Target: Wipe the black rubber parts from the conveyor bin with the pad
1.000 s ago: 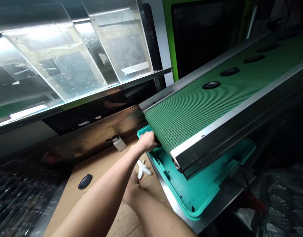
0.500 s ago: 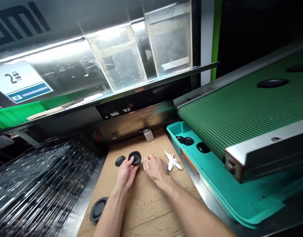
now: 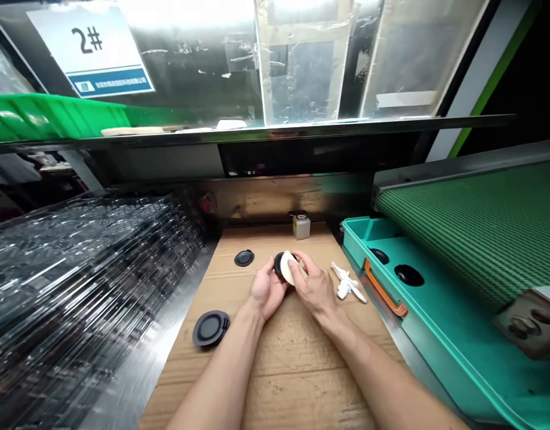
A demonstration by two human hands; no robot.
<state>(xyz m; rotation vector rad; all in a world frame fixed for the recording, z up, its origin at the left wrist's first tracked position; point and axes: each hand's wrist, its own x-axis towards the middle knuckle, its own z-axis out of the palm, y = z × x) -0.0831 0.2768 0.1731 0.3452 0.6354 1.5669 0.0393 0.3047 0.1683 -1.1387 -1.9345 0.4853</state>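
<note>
Over the cardboard sheet (image 3: 310, 364), my left hand (image 3: 266, 291) grips a round black plastic piece (image 3: 278, 266) like a small lid, between thumb and fingers. Pinched in my right hand (image 3: 318, 288) is a cream-coloured pad (image 3: 286, 269), which lies against the face of the black piece and covers much of it. A similar black disc (image 3: 244, 258) lies on the cardboard beyond my left hand. Nearer to me, left of my forearm, sit larger black round pieces (image 3: 211, 328), seemingly stacked. Crumpled white strips (image 3: 347, 284) lie right of my right hand.
A small square bottle (image 3: 301, 227) stands at the cardboard's far end. On the right, a teal bin (image 3: 440, 352) with black pieces sits partly under a green conveyor belt (image 3: 481, 221). Stacked clear plastic trays (image 3: 91, 275) fill the left. A metal shelf edge (image 3: 275, 132) crosses ahead.
My hands have come together: the pad in my right hand, earlier apart from the black piece, now lies against it. The camera view has shifted and levelled.
</note>
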